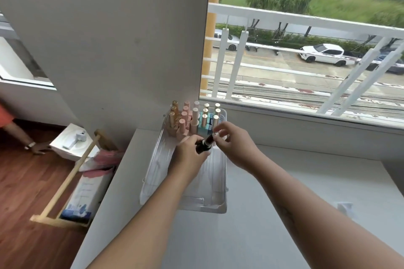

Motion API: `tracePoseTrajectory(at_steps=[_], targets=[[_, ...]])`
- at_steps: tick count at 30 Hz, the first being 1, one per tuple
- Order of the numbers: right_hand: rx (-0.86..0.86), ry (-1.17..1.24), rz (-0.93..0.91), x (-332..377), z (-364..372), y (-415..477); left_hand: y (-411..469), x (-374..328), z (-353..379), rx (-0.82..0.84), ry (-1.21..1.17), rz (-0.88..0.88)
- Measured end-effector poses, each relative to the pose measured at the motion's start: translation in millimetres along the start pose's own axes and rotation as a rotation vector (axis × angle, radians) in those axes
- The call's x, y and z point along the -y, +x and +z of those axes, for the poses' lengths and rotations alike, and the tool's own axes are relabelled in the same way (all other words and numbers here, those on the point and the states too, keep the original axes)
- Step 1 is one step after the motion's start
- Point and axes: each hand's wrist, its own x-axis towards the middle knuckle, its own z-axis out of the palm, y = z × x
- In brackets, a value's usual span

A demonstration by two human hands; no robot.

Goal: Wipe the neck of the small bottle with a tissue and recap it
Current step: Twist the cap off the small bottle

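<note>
My left hand (pixel 189 153) grips a small dark bottle (pixel 203 146), tilted with its neck pointing up and right, above a clear plastic tray (pixel 215 202). My right hand (pixel 235 143) pinches the top end of the bottle with thumb and fingertips; a small shiny cap (pixel 215 134) shows between them. I cannot tell whether the cap is on the neck or just off it. No tissue is visible in either hand.
Several gold, pink and blue-capped bottles (pixel 194 119) stand at the tray's far end against the wall. A white table (pixel 262 225) holds the tray; a small white piece (pixel 345 207) lies at right. Left, a wooden rack, boxes and another person's hand (pixel 38 148) on the floor.
</note>
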Motion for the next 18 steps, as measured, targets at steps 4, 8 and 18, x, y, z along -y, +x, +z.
tracePoseTrajectory(at_steps=[4,8,18], targets=[[0.005,0.186,0.039,-6.8,-16.8,-23.1,-16.9,-15.7,-8.5,0.019,0.142,0.178],[-0.105,0.3,0.081,-17.1,-35.0,-56.0,-35.4,-40.9,-9.9,-0.003,0.233,0.329],[-0.02,0.401,0.117,-62.8,-112.7,-122.8,-94.8,-108.1,37.6,0.013,0.399,0.5]])
